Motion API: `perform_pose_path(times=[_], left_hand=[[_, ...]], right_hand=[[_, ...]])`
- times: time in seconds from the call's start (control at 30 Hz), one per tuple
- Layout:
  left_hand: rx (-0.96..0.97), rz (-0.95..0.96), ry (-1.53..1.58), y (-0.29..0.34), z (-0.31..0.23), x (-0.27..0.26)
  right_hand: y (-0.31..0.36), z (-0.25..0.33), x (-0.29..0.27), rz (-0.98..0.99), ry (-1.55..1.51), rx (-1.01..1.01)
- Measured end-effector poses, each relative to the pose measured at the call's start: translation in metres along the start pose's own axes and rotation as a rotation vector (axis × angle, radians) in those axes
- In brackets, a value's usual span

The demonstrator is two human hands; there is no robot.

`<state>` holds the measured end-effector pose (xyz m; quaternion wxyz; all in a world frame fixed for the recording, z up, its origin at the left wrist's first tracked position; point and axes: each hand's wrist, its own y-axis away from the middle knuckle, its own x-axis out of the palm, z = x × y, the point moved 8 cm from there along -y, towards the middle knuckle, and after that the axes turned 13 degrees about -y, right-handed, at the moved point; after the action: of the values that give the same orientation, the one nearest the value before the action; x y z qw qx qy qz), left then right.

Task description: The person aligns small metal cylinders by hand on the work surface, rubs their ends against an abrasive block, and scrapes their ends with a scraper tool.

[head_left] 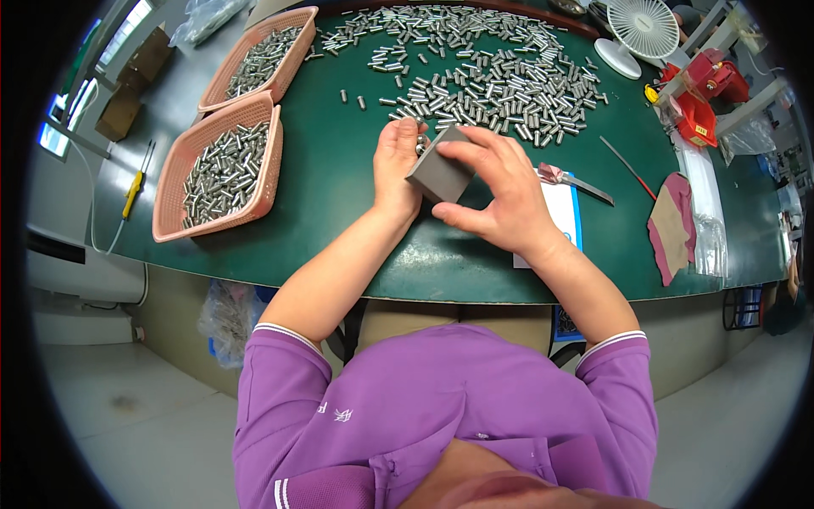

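Observation:
My right hand (507,188) grips a grey rectangular block (442,170) by its edges, thumb below and fingers above, and the block is tilted. My left hand (396,161) is cupped against the block's left side. A few shiny metal pins (420,144) show between my left hand and the block, seemingly held in that hand; most of its fingers are hidden behind the block. Beyond both hands, a wide heap of short metal pins (500,89) is spread over the green table (331,229). A couple of single pins (361,103) lie apart, left of the heap.
Two pink baskets (275,161) of pins stand at the left, beside a yellow-handled screwdriver (133,191). Under my right wrist lies a blue-edged sheet (563,208), with a wrapped-handle metal tool (585,184) nearby. Further right are a thin rod (626,161), a cloth (672,227), red bins (697,119) and a white fan (642,30).

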<state>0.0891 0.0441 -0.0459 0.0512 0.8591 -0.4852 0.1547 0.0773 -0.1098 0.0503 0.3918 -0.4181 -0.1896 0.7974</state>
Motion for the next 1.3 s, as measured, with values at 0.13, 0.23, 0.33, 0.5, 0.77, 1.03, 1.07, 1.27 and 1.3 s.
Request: perform_pose_path(times=[0.13, 0.23, 0.33, 0.5, 0.77, 1.03, 1.07, 1.27, 1.3], left_hand=[[-0.010, 0.142, 0.017, -0.004, 0.001, 0.000], [0.026, 0.132, 0.002, 0.000, -0.005, 0.008], [0.029, -0.012, -0.053, 0.003, -0.001, 0.003], [-0.051, 0.372, 0.130, -0.003, 0.004, 0.004], [-0.158, 0.327, 0.152, 0.003, 0.008, 0.013], [-0.373, 0.019, 0.146, 0.005, 0.019, 0.006], [-0.301, 0.452, 0.430, -0.009, 0.028, 0.006], [-0.438, -0.034, 0.132, 0.017, 0.003, 0.027], [-0.447, -0.082, 0.111, 0.017, 0.004, 0.020]], right_hand=[[0.002, -0.023, -0.012, -0.109, 0.230, 0.106], [0.006, -0.032, -0.025, -0.177, 0.172, 0.105], [0.002, -0.006, -0.001, -0.035, 0.000, 0.051], [0.006, -0.038, -0.025, -0.159, 0.219, 0.183], [0.002, -0.029, -0.026, -0.157, 0.391, 0.047], [-0.001, -0.019, -0.011, -0.058, 0.217, -0.038], [-0.003, -0.026, -0.018, -0.116, 0.378, -0.029], [0.005, -0.003, -0.008, 0.015, 0.136, -0.173], [0.004, -0.006, -0.003, 0.038, 0.142, -0.173]])
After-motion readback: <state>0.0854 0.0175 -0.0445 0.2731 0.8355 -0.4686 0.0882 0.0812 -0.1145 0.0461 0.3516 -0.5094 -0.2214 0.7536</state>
